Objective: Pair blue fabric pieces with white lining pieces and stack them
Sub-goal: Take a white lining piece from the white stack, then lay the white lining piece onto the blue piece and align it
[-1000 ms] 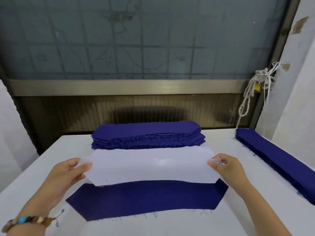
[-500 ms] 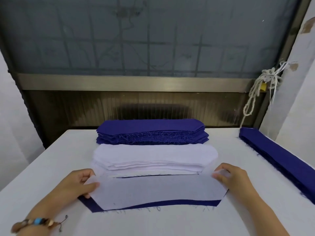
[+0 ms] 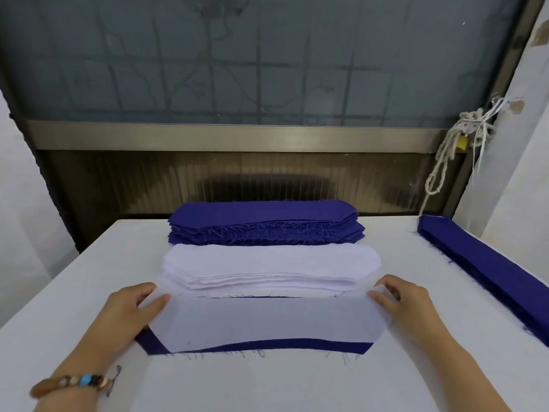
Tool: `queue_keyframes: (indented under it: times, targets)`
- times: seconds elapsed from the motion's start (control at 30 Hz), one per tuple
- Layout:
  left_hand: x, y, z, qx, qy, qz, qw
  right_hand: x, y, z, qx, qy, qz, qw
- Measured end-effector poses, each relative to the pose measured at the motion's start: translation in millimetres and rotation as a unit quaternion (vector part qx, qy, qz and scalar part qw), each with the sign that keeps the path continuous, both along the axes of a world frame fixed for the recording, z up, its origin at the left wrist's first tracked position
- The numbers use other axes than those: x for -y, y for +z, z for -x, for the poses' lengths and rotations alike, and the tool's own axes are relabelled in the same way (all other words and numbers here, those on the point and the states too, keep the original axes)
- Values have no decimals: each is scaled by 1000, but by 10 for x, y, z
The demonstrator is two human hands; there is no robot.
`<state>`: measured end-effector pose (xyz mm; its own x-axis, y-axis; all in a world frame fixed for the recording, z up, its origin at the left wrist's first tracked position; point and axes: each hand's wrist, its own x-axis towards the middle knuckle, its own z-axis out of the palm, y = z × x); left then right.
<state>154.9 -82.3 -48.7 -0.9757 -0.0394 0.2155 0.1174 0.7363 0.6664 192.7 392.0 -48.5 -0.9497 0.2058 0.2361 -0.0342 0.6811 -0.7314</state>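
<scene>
A thin white lining piece [image 3: 267, 322] lies on a blue fabric piece [image 3: 282, 345] in front of me; blue shows along the near edge and the left corner. My left hand [image 3: 130, 307] pinches the lining's left end. My right hand [image 3: 401, 301] pinches its right end. Behind them sits a stack of white lining pieces [image 3: 270, 267]. Farther back stands a stack of blue fabric pieces [image 3: 264, 223] with frayed edges.
All of this lies on a white table [image 3: 267, 385]. A long pile of blue strips [image 3: 490, 269] runs along the table's right edge. A window and metal sill rise behind the table, and a knotted white cord [image 3: 445, 150] hangs at the right.
Both hands brought the lining piece down from the air above the white stack and toward me onto the blue piece. It now covers most of the blue.
</scene>
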Motion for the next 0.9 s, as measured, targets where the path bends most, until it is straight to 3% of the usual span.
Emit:
queue_keyframes:
  times: [0.2, 0.57, 0.9]
  targets:
    - [31, 15, -5, 12, 20, -30, 999, 75, 30, -1, -20, 36, 39, 998]
    - [126, -11, -16, 9, 53, 4, 999, 159, -8, 19, 4, 41, -62, 997]
    - [113, -4, -36, 6, 54, -2, 999, 136, -2, 24, 39, 36, -44, 998]
